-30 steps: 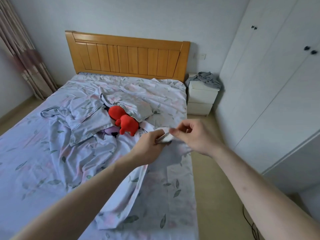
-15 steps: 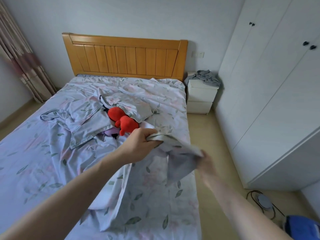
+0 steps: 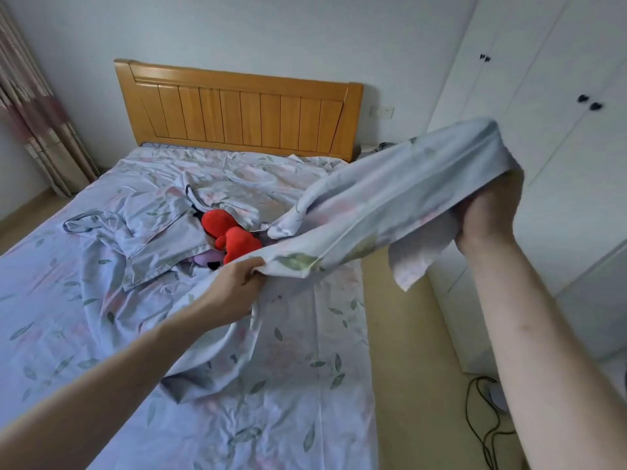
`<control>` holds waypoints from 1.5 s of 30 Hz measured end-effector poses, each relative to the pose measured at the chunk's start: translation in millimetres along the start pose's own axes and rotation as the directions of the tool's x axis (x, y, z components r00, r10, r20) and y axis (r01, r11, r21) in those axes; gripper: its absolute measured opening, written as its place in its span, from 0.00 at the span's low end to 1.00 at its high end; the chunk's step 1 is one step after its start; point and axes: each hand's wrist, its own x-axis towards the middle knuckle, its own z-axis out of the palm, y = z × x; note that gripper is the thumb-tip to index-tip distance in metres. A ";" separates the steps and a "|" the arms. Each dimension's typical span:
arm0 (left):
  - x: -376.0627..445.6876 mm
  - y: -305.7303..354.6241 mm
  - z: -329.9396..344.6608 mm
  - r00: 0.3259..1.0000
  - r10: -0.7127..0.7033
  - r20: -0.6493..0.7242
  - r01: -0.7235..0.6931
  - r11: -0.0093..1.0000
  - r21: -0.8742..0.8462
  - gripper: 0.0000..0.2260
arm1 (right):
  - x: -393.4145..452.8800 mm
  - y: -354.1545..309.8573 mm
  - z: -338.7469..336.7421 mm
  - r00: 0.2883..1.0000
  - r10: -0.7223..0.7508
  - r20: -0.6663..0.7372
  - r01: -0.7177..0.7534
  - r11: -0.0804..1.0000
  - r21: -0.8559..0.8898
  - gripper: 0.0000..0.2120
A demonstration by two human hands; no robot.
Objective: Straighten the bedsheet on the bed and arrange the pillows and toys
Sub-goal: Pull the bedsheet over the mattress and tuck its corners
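Observation:
A pale blue bedsheet (image 3: 383,201) with a leaf print lies rumpled over the bed. One edge of it is lifted off the mattress and stretched between my hands. My left hand (image 3: 234,283) grips that edge low, over the middle of the bed. My right hand (image 3: 488,212) holds the other end raised high, out past the bed's right side. A red plush toy (image 3: 234,237) and a purple toy (image 3: 207,257) lie half buried in the folds just behind my left hand. A flat pillow (image 3: 159,245) in the same fabric lies crumpled to their left.
The wooden headboard (image 3: 237,106) stands at the far end against the wall. White wardrobe doors (image 3: 559,130) line the right side, with a strip of floor (image 3: 403,351) between them and the bed. A black cable (image 3: 481,418) lies on the floor at the lower right. Curtains (image 3: 37,130) hang at the far left.
My right hand has risen from low beside the bed to high on the right, pulling the sheet's edge up and taut. My left hand has kept its grip near the toys.

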 end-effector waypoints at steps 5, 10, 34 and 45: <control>1.2 -24.3 -3.3 1.000 -0.019 -0.024 0.019 1.000 0.005 0.11 | -17.1 55.7 -13.3 0.897 0.441 0.036 -0.440 0.898 -0.027 0.14; 1.8 -30.7 -1.7 0.992 0.072 0.107 -0.084 0.991 0.106 0.27 | -13.4 94.9 -37.5 0.878 0.308 0.368 0.051 0.702 -0.710 0.14; -91.4 -152.3 35.7 0.949 -0.314 -0.022 0.306 0.904 0.297 0.12 | -115.3 202.8 -274.2 0.878 0.474 -0.065 -0.042 -0.058 -0.997 0.22; -62.6 -58.4 55.7 0.984 -0.050 0.169 0.052 0.999 -0.011 0.04 | -200.6 239.4 -151.8 0.283 0.952 0.114 0.204 0.057 -0.977 0.42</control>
